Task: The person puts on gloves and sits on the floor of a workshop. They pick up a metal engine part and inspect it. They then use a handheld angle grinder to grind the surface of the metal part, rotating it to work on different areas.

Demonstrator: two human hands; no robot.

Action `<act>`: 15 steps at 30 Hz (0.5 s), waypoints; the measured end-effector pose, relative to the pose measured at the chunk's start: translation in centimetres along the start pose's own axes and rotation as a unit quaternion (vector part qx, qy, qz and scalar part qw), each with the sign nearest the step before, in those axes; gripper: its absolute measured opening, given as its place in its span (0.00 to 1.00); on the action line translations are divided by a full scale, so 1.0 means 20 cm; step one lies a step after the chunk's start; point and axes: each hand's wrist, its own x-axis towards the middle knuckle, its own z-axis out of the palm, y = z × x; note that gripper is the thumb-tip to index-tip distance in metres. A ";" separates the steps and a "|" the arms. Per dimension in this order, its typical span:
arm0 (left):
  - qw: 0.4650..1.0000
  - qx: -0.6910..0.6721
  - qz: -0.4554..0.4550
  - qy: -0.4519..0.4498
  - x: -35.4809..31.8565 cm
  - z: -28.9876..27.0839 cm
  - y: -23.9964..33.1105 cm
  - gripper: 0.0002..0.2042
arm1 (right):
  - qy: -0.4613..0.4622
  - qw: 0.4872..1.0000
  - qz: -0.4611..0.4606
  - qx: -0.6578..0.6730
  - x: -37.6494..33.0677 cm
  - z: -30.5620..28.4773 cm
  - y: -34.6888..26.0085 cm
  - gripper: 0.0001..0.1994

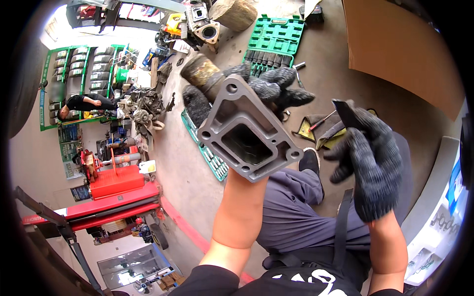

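Workshop floor (173, 163) beneath; grey metal casting (243, 122) faces up before the left fingers (281, 77), gripped; right fingers (359, 145) hold a dark flat tool (345, 112).

Flanged part (223, 121): matt metal, smooth face. Glove (377, 167): ribbed knit cloth. Log (233, 14): rough wood.
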 end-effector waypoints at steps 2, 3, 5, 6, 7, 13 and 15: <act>0.999 0.033 -0.004 -0.022 0.03 0.03 -0.05 0.27 | -0.027 0.999 0.024 -0.002 0.13 0.02 0.07 0.15; 0.999 0.042 -0.003 -0.033 0.04 0.04 -0.08 0.27 | -0.074 0.996 0.009 -0.045 0.16 0.03 0.12 0.13; 0.998 0.047 0.000 -0.030 0.04 0.05 -0.09 0.27 | -0.104 0.977 -0.131 -0.129 0.15 0.06 0.18 0.13; 0.999 0.036 0.002 -0.019 0.04 0.03 -0.09 0.27 | -0.116 0.987 -0.070 -0.086 0.11 0.06 0.16 0.13; 1.000 0.023 0.003 -0.004 0.03 0.02 -0.07 0.27 | -0.123 0.991 -0.008 -0.044 0.06 0.07 0.14 0.13; 0.997 -0.037 0.022 0.064 0.02 -0.01 -0.04 0.28 | -0.072 0.995 0.068 0.012 -0.11 -0.17 -0.04 0.13; 0.996 -0.049 0.023 0.074 0.02 0.02 -0.04 0.28 | -0.066 0.996 0.009 -0.060 -0.16 -0.07 -0.10 0.15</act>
